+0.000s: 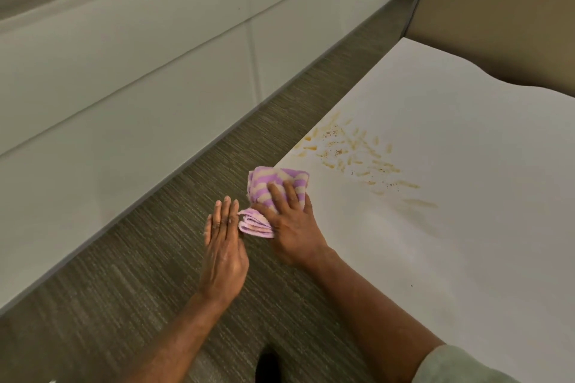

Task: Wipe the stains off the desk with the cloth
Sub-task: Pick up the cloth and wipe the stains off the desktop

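Note:
A folded purple-and-cream striped cloth [273, 186] lies over the near left edge of the white desk [466, 196], partly hanging past it. My right hand [291, 221] presses flat on top of the cloth, fingers spread. My left hand [222, 246] is held flat beside the desk edge, over the floor, its fingers touching the cloth's hanging folds. Yellow-brown smeared stains [357, 152] with dark specks cover the desk surface just beyond the cloth, to the upper right of it.
Grey carpet [155, 258] runs along the desk's left side. White cabinet fronts [124, 87] line the far side of the aisle. A tan partition panel [497, 9] stands behind the desk. A dark shoe tip [269, 364] shows at the bottom.

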Tool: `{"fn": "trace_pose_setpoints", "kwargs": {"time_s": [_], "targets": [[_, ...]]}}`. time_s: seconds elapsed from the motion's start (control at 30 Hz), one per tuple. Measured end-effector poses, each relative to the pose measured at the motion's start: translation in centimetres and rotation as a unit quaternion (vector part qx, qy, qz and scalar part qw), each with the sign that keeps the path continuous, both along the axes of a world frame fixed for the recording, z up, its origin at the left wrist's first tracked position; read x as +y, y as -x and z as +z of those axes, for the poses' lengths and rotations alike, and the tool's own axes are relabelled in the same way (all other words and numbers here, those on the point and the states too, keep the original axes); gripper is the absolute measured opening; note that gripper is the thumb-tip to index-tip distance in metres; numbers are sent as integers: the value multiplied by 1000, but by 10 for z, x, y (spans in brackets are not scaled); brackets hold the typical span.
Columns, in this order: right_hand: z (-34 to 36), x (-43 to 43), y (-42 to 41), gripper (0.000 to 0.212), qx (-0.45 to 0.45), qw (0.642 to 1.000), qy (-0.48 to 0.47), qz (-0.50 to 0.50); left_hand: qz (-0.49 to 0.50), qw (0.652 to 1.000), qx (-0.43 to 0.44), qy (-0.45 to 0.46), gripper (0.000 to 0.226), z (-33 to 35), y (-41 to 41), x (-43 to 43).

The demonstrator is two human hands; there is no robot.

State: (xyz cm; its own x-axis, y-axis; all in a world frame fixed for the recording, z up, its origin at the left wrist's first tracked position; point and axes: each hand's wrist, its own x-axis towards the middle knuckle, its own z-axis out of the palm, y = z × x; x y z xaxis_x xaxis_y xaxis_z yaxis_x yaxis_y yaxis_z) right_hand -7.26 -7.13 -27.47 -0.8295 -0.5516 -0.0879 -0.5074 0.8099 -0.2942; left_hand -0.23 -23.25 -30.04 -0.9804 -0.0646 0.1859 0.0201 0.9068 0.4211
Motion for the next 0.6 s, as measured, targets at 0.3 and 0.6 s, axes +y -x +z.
{"fn": "trace_pose_setpoints", "kwargs": {"time_s": [0.3, 0.6], "targets": [[-7, 83, -98, 66, 2, 999, 2, -44, -16, 1000, -20, -1, 60, -3, 5, 35], [4, 184, -177, 78, 58, 973, 103, -198, -33, 997, -55, 37, 63, -8, 1, 60]]}}
